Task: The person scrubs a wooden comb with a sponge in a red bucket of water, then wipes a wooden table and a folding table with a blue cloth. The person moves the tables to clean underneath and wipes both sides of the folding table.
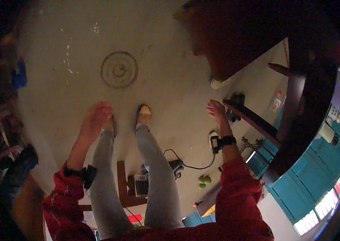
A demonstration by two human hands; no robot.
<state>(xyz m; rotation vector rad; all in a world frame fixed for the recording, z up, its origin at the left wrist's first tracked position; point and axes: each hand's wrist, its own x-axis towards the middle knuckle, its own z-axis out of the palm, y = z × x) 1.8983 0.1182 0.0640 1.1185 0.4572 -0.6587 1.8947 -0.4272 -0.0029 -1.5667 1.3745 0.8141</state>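
My left hand (99, 113), blurred by motion, hangs above my left foot; whether it holds anything cannot be made out. On the right, my right hand (216, 110) is held out over the floor with its fingers somewhat apart and nothing seen in them. It appears beside a dark wooden bar (251, 120), but contact cannot be told. Black straps with small devices sit on both my wrists, a left one (89, 177) and a right one (222, 143). My right shoe (144, 113) stands on the pale floor (170, 90), which bears a ring-shaped mark (119, 70).
A dark wooden piece of furniture (289, 132) curves along the right. A plastic bottle (277, 101) with a red cap lies near it. Several green round things (204, 180) and a black cable (198, 167) are low in view. At left is a chair-like frame (6, 135).
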